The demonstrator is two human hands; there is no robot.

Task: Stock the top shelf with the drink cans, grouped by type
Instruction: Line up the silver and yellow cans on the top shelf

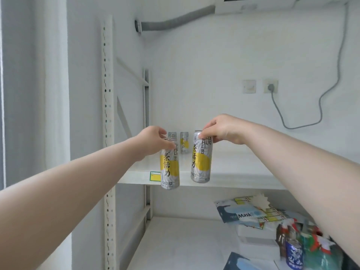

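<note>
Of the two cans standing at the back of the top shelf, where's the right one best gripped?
Its upper wall just under the rim, reached from the front. The right back can stands upright near the wall, the left back can close beside it; its front and right are free.
</note>
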